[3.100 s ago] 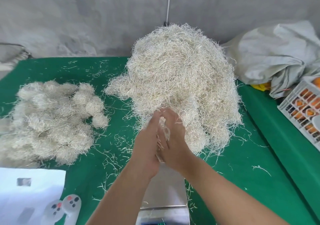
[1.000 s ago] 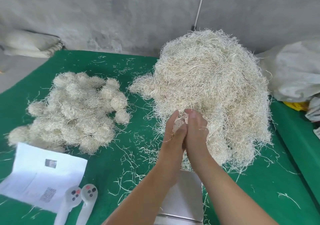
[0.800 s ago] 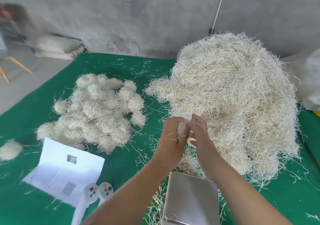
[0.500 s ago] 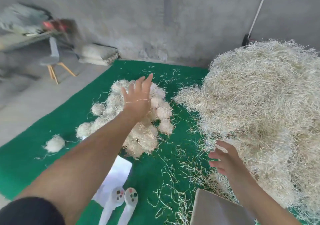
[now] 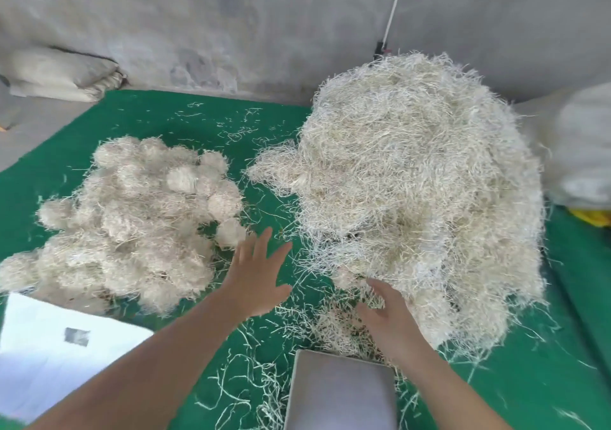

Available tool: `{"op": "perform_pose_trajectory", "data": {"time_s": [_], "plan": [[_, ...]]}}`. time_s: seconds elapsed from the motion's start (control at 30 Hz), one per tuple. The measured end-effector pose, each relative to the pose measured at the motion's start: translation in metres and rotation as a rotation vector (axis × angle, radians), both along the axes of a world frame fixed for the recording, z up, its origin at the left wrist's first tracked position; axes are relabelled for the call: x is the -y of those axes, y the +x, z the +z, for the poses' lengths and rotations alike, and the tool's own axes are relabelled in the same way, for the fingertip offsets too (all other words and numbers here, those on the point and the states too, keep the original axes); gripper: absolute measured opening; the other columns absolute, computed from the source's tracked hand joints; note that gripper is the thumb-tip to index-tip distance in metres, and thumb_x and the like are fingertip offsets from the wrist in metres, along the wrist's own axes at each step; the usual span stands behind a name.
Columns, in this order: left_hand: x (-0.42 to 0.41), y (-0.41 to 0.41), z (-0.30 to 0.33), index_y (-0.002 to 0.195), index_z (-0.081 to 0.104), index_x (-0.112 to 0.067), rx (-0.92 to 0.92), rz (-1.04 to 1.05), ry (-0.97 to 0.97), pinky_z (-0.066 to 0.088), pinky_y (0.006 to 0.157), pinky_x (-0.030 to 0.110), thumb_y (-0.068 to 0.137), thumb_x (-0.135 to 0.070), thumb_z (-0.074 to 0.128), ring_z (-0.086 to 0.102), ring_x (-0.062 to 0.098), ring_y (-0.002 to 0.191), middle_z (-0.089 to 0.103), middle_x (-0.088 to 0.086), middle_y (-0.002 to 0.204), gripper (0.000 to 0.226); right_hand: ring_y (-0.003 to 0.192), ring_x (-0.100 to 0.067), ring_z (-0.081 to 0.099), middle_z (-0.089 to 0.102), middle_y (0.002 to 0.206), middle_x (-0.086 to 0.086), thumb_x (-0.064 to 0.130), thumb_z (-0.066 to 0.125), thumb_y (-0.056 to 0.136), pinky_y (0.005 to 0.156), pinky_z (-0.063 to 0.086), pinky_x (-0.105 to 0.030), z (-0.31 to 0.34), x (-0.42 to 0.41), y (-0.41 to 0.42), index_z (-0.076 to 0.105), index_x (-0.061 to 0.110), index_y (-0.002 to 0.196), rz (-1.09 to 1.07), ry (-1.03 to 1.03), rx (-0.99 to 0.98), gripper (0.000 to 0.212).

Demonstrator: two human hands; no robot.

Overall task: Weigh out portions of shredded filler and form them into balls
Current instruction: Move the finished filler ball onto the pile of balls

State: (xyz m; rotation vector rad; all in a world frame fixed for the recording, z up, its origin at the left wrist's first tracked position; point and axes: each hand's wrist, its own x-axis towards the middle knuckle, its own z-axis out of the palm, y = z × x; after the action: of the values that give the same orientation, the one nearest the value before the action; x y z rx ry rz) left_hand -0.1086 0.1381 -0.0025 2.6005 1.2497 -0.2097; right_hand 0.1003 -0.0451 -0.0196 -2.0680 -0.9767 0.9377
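Two heaps, balls (image 5: 132, 218) left, loose filler (image 5: 413, 198) right.

Between the heap of formed balls (image 5: 132, 221) on the left and the big pile of loose filler (image 5: 413, 198) on the right runs 1 open lane of green surface (image 5: 205, 122), strewn only with thin stray shreds; the left hand (image 5: 256, 280) hovers flat in it. The lane widens toward the far wall (image 5: 264, 26). The near end is hemmed by the metal scale pan (image 5: 340, 393) at the bottom edge and a white paper sheet (image 5: 59, 360) at lower left. The right hand (image 5: 386, 317) is against the pile's near foot.
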Motion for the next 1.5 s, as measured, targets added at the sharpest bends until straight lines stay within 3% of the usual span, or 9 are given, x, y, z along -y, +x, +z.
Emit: {"op": "perform_pose_trajectory", "data": {"time_s": [0.1, 0.27, 0.43, 0.63, 0.9, 1.1, 1.23, 1.4, 1.5], "plan": [[0.044, 0.034, -0.036, 0.162, 0.011, -0.040, 0.119, -0.071, -0.244, 0.011, 0.125, 0.054, 0.097, -0.053, 0.057, 0.004, 0.033, 0.158, -0.001, 0.000, 0.171, 0.081, 0.151, -0.023, 0.032, 0.004, 0.170, 0.003, 0.023, 0.068, 0.098, 0.127, 0.021, -0.042, -0.022, 0.010, 0.026, 0.010, 0.026, 0.164, -0.014, -0.055, 0.199, 0.088], [0.087, 0.077, -0.060, 0.159, 0.028, -0.032, 0.372, -0.085, -0.464, 0.019, 0.123, 0.034, 0.101, -0.042, 0.057, 0.028, 0.013, 0.151, 0.031, -0.003, 0.165, 0.066, 0.092, -0.018, 0.074, -0.023, 0.161, 0.008, 0.024, 0.076, 0.092, 0.080, 0.060, -0.034, -0.047, 0.009, 0.060, -0.026, 0.041, 0.157, -0.077, -0.238, 0.358, 0.123], [0.109, 0.097, -0.067, 0.153, 0.037, -0.034, 0.469, -0.009, -0.687, 0.039, 0.120, 0.041, 0.101, -0.040, 0.058, 0.046, 0.012, 0.141, 0.042, -0.005, 0.158, 0.057, 0.123, -0.029, 0.061, 0.050, 0.151, -0.012, 0.007, 0.063, 0.092, 0.102, 0.055, -0.046, -0.076, 0.018, 0.077, 0.022, 0.018, 0.161, -0.016, -0.647, 0.474, 0.081], [0.121, 0.100, -0.071, 0.153, 0.042, -0.032, 0.482, 0.042, -0.692, 0.027, 0.118, 0.025, 0.102, -0.034, 0.059, 0.037, 0.000, 0.140, 0.042, -0.010, 0.158, 0.053, 0.149, -0.039, 0.029, 0.038, 0.158, -0.020, 0.023, 0.048, 0.103, 0.120, 0.035, -0.052, -0.094, 0.051, 0.072, 0.040, 0.014, 0.154, 0.008, -0.910, 0.719, 0.053], [0.129, 0.109, -0.030, 0.156, 0.013, -0.057, 0.863, 0.367, -1.134, 0.031, 0.119, 0.054, 0.091, -0.069, 0.063, 0.034, 0.016, 0.147, 0.022, -0.017, 0.166, 0.083, 0.086, -0.008, 0.058, 0.060, 0.130, -0.005, -0.009, 0.068, 0.088, 0.068, 0.040, -0.013, -0.029, 0.055, 0.053, 0.051, 0.026, 0.133, -0.338, 0.191, 0.192, 0.059], [0.123, 0.137, 0.006, 0.100, 0.046, -0.061, 1.004, 0.311, -1.171, 0.051, 0.083, 0.020, 0.086, -0.063, 0.073, 0.064, -0.018, 0.079, 0.066, -0.037, 0.091, 0.031, 0.097, -0.021, 0.052, 0.056, 0.105, 0.000, -0.027, 0.052, 0.061, 0.084, 0.048, -0.038, 0.010, 0.042, 0.017, 0.065, 0.007, 0.123, 0.131, 0.383, 0.590, 0.072], [0.115, 0.144, 0.013, 0.106, 0.059, -0.049, 1.092, 0.483, -0.994, 0.053, 0.052, 0.030, 0.088, -0.036, 0.069, 0.052, -0.002, 0.046, 0.069, -0.018, 0.066, 0.024, 0.112, -0.011, 0.045, 0.040, 0.121, 0.013, 0.004, 0.061, 0.064, 0.096, 0.045, -0.039, 0.007, 0.047, 0.011, 0.043, 0.030, 0.126, -0.117, 0.427, 0.365, 0.069], [0.105, 0.135, 0.020, 0.105, 0.070, -0.039, 1.119, 0.414, -1.069, 0.058, 0.067, 0.046, 0.079, -0.044, 0.075, 0.067, 0.025, 0.069, 0.076, 0.006, 0.091, 0.027, 0.108, -0.001, 0.051, 0.027, 0.128, 0.027, -0.007, 0.083, 0.061, 0.084, 0.053, -0.019, 0.014, 0.036, 0.016, 0.024, 0.063, 0.139, -0.153, 0.521, 0.227, 0.120], [0.085, 0.126, 0.022, 0.120, 0.067, -0.031, 1.265, 0.482, -1.158, 0.064, 0.080, 0.046, 0.090, -0.030, 0.078, 0.076, 0.027, 0.099, 0.077, 0.006, 0.111, 0.032, 0.090, -0.007, 0.060, 0.041, 0.123, 0.004, 0.014, 0.087, 0.069, 0.081, 0.053, -0.018, 0.030, 0.031, 0.023, 0.035, 0.058, 0.136, -0.234, 0.645, 0.226, 0.097]]}}
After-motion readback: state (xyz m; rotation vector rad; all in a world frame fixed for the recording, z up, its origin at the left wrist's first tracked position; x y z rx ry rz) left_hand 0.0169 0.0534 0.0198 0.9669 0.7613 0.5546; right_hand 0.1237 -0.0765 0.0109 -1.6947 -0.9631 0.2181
